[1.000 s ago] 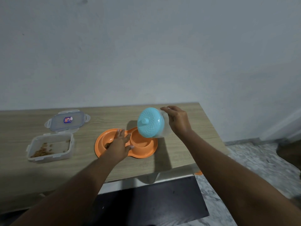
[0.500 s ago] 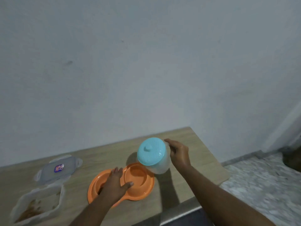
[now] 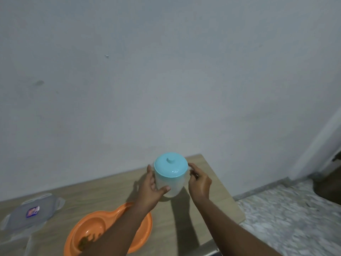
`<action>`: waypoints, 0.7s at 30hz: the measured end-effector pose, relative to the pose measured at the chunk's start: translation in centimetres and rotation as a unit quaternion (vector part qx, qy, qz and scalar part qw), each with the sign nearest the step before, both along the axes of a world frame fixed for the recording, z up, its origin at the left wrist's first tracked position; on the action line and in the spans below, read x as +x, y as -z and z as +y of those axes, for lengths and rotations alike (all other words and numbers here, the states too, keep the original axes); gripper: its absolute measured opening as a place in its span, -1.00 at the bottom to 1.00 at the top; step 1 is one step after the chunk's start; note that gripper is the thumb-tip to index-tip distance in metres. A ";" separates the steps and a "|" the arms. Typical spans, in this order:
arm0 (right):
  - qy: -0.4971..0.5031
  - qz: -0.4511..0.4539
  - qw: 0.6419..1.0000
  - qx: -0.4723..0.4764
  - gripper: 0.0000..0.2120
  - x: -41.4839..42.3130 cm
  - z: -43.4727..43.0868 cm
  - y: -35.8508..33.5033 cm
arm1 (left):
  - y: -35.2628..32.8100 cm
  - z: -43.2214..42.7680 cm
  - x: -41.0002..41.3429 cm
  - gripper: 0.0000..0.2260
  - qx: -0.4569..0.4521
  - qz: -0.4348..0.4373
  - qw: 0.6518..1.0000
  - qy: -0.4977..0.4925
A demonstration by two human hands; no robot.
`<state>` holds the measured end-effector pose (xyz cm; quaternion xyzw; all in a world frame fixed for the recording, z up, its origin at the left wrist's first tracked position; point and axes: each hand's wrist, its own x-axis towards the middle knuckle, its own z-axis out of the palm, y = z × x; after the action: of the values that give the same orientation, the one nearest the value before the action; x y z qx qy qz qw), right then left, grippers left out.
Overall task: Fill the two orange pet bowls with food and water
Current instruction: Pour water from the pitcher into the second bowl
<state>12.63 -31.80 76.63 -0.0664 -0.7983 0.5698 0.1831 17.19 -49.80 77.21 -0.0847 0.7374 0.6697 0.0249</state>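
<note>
Clasping the jug [image 3: 171, 183] upright just beyond the orange pet bowls [image 3: 96, 224], left grip [image 3: 149, 189] and right grip [image 3: 200, 183] both curl round its sides — if loose, the teal lid [image 3: 170, 166] could drop off on tipping, flooding the kibble [image 3: 86, 241].

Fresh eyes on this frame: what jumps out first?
First is the translucent jug with its pale blue lid, upright at the far right of the wooden table and gripped between the left hand and the right hand. Next is the orange double bowl at near left, partly hidden under the left forearm, with brown kibble in its left well.
</note>
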 end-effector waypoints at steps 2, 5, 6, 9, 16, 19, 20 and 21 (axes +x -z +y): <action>-0.017 0.010 0.999 0.031 -0.52 -0.9 0.7 0.3 | 0.0 0.9 -0.8 0.05 -0.018 0.004 1.000 -0.009; -0.064 0.041 0.994 0.074 -0.56 -1.5 1.4 0.7 | 0.7 1.8 -1.7 0.01 -0.038 0.025 0.999 -0.011; -0.083 0.048 0.992 0.080 -0.56 -1.9 1.8 1.0 | 1.2 2.2 -2.3 -0.01 -0.045 0.028 0.998 -0.014; -0.132 0.049 0.985 0.098 -0.50 -2.7 2.6 1.6 | 2.4 2.8 -3.5 -0.07 -0.040 0.039 0.998 -0.022; -0.168 0.052 0.974 0.141 -0.27 -2.8 3.1 3.3 | 4.5 1.7 -4.3 -0.07 -0.088 0.048 0.995 -0.011; -0.164 0.057 0.974 0.144 -0.24 -2.9 3.1 3.8 | 4.7 2.0 -4.5 -0.05 -0.104 0.054 0.993 -0.011; -0.165 0.053 0.974 0.149 -0.21 -3.0 3.1 4.0 | 4.7 2.0 -4.6 -0.05 -0.107 0.057 0.993 -0.009; -0.167 0.048 0.973 0.153 -0.17 -3.1 3.1 4.3 | 4.7 2.0 -4.7 -0.04 -0.113 0.056 0.992 -0.009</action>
<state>9.57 -28.75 72.36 0.1246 -0.8662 0.4657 0.1316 12.53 -47.81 72.48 -0.0554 0.8076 0.5862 -0.0321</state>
